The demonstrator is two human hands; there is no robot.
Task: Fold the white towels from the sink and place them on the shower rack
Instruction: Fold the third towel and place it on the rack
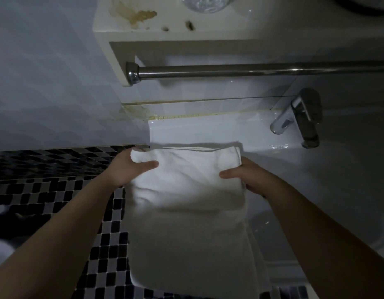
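A folded white towel is held over the left part of the white sink. My left hand grips its left edge, thumb lying on top. On the other side my right hand grips the right edge, thumb also on top. Beneath it a second white towel lies spread flat, reaching down to the sink's near edge. The fingers of both hands are hidden under the folded towel.
A chrome faucet stands at the right of the sink. A metal towel bar runs across above, under a stained white shelf. Black-and-white mosaic tiles cover the surface to the left.
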